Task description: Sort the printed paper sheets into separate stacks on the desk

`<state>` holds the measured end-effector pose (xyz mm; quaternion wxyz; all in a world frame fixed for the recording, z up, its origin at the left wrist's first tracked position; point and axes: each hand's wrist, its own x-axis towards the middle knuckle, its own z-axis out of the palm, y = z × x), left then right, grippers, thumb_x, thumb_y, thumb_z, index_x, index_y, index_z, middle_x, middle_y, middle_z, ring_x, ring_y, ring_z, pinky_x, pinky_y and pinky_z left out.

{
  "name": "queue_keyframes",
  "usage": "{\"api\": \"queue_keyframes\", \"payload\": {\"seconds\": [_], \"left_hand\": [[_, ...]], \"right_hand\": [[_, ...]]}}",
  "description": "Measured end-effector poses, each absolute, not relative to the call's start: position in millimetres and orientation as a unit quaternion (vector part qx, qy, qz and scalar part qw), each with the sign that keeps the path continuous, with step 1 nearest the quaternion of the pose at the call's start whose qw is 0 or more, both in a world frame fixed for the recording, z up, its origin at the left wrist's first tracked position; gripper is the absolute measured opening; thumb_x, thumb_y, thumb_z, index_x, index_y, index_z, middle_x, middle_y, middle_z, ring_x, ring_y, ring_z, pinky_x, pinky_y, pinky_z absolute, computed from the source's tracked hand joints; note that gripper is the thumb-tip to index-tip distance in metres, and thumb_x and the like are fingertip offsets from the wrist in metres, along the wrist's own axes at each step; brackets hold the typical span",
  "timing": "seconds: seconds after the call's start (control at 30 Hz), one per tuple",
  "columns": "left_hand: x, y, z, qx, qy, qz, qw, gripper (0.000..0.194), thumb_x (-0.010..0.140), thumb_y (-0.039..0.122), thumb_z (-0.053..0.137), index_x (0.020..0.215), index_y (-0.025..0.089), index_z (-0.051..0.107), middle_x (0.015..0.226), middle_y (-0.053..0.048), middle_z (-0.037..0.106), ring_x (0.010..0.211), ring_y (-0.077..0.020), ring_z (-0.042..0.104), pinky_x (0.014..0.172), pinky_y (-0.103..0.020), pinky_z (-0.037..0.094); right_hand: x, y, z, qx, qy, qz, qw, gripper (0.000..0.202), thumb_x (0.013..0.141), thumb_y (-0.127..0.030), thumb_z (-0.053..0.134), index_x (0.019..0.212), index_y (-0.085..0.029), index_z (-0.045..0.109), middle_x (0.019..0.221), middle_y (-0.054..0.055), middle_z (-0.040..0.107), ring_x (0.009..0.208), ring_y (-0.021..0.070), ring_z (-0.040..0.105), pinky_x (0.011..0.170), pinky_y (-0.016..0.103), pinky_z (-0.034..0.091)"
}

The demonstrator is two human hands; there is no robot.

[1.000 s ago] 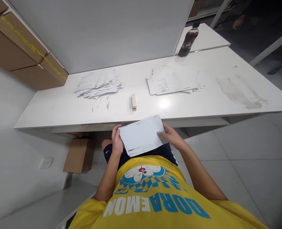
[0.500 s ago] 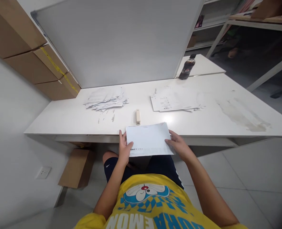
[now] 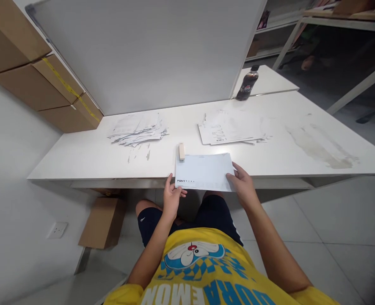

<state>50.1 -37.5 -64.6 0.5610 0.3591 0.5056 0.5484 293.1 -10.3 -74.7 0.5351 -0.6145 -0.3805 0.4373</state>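
Note:
Some white sheets (image 3: 205, 171) with printed lettering lie level over the table's front edge. My right hand (image 3: 243, 184) grips their right side, thumb on top. At the lower left corner is my left hand (image 3: 172, 195), fingers apart, its fingertips close to the sheets' edge. A cream stapler (image 3: 181, 151) stands on the table at the sheets' upper left corner. Behind it to the left lies a messy paper pile (image 3: 138, 129), and to the right another stack of papers (image 3: 232, 129).
The white table (image 3: 79, 163) runs across the view, with a whiteboard (image 3: 149, 51) behind it. A dark drink bottle (image 3: 247, 83) stands at the back right. Cardboard boxes (image 3: 57, 89) are stacked at the left, and another box (image 3: 103, 222) sits below the table.
The sheets have moved forward and slightly right, closer to the stapler. My left hand has loosened from their left side and is now at the lower left corner.

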Motion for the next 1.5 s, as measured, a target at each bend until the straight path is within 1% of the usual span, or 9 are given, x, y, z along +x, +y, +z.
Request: {"api": "queue_keyframes", "payload": {"seconds": [0.17,0.23,0.47,0.63,0.97,1.2,1.3,1.4,1.5], "left_hand": [[55,-30,-75,0.381,0.513,0.56,0.528,0.07,0.08,0.038,0.074,0.143,0.021,0.05,0.088,-0.003,0.069,0.078,-0.0156,0.068,0.077,-0.029,0.057],[57,-27,-82,0.408,0.52,0.557,0.503,0.057,0.082,0.041,0.07,0.134,0.019,0.059,0.088,-0.005,0.071,0.081,-0.0166,0.069,0.083,-0.031,0.056],[62,-21,-95,0.491,0.554,0.541,0.398,0.038,0.086,0.037,0.064,0.119,0.017,0.069,0.095,-0.009,0.073,0.08,-0.0183,0.069,0.08,-0.032,0.055],[58,-26,-100,0.531,0.562,0.535,0.34,0.027,0.088,0.027,0.058,0.109,0.019,0.073,0.102,-0.01,0.073,0.088,-0.0194,0.07,0.08,-0.031,0.056],[49,-30,-92,0.562,0.545,0.517,0.346,0.027,0.086,0.024,0.058,0.107,0.022,0.075,0.108,-0.009,0.074,0.101,-0.0212,0.069,0.09,-0.034,0.054],[46,-50,-86,0.451,0.56,0.543,0.433,0.034,0.083,0.04,0.066,0.108,0.02,0.076,0.108,-0.011,0.074,0.084,-0.0208,0.072,0.082,-0.035,0.058],[49,-64,-80,0.384,0.574,0.566,0.451,0.04,0.083,0.047,0.066,0.11,0.019,0.075,0.11,-0.01,0.074,0.081,-0.0193,0.071,0.079,-0.032,0.058],[56,-77,-72,0.36,0.583,0.576,0.445,0.039,0.082,0.051,0.065,0.103,0.02,0.076,0.099,-0.009,0.075,0.078,-0.0195,0.071,0.074,-0.031,0.058],[56,-80,-60,0.402,0.559,0.538,0.485,0.033,0.082,0.052,0.064,0.092,0.022,0.076,0.074,-0.007,0.073,0.065,-0.021,0.069,0.065,-0.034,0.058]], "right_hand": [[283,-12,-61,-0.662,-0.533,0.126,0.511,0.051,0.087,-0.036,0.05,0.137,-0.022,0.053,0.148,0.014,0.047,0.138,0.0329,0.04,0.114,0.056,0.033],[270,-5,-52,-0.628,-0.602,0.049,0.49,0.042,0.09,-0.034,0.047,0.128,-0.02,0.059,0.143,0.015,0.052,0.134,0.0328,0.044,0.113,0.057,0.035],[198,55,-26,-0.483,-0.809,0.065,0.329,0.035,0.089,-0.014,0.044,0.119,-0.013,0.061,0.132,0.017,0.059,0.122,0.0297,0.051,0.101,0.047,0.045],[178,72,-29,-0.514,-0.829,0.02,0.219,0.033,0.08,0.002,0.042,0.099,-0.014,0.064,0.104,0.014,0.066,0.094,0.0263,0.055,0.079,0.036,0.044],[171,63,-50,-0.534,-0.811,0.003,0.239,0.04,0.08,0.001,0.043,0.109,-0.014,0.065,0.121,0.014,0.066,0.095,0.0264,0.058,0.078,0.037,0.041],[196,6,-49,-0.449,-0.8,0.005,0.397,0.04,0.093,-0.015,0.039,0.129,-0.018,0.057,0.145,0.011,0.053,0.136,0.0276,0.043,0.102,0.046,0.043],[212,-35,-62,-0.421,-0.819,0.024,0.388,0.045,0.093,-0.017,0.042,0.136,-0.02,0.051,0.145,0.011,0.053,0.138,0.0279,0.043,0.104,0.048,0.044],[225,-59,-78,-0.439,-0.831,-0.002,0.343,0.059,0.091,-0.018,0.046,0.15,-0.025,0.037,0.146,0.01,0.053,0.134,0.0297,0.048,0.104,0.051,0.044],[240,-61,-81,-0.447,-0.828,-0.046,0.336,0.073,0.089,-0.008,0.039,0.155,-0.038,0.025,0.132,0.003,0.065,0.12,0.0249,0.062,0.099,0.047,0.049]]}}
